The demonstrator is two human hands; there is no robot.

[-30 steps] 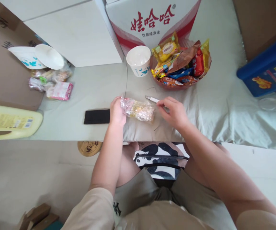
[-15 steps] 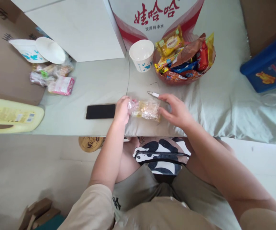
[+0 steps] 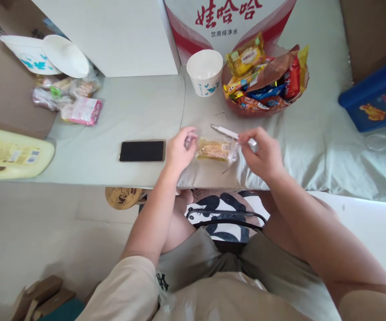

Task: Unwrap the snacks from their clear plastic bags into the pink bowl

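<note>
A clear snack packet point(image 3: 214, 150) with yellowish food inside is stretched between both hands, just above the cloth-covered table edge. My left hand point(image 3: 178, 150) pinches its left end, fingers closed. My right hand point(image 3: 263, 154) pinches the right end, fingers closed too. A thin white pen-like tool point(image 3: 228, 133) lies just behind the packet. A black phone point(image 3: 142, 150) lies flat to the left of my left hand.
A white paper cup point(image 3: 205, 77) and a bowl heaped with wrapped snacks point(image 3: 266, 87) stand behind the packet, before a red and white carton point(image 3: 228, 22). More snack packets point(image 3: 67, 100) and paper bowls point(image 3: 45, 55) lie far left. A blue box point(image 3: 376, 100) sits right, a yellow container point(image 3: 10, 154) left.
My right hand moved from the pen-like tool onto the packet's right end. The packet, formerly crumpled under my left hand, is now pulled out between both hands.
</note>
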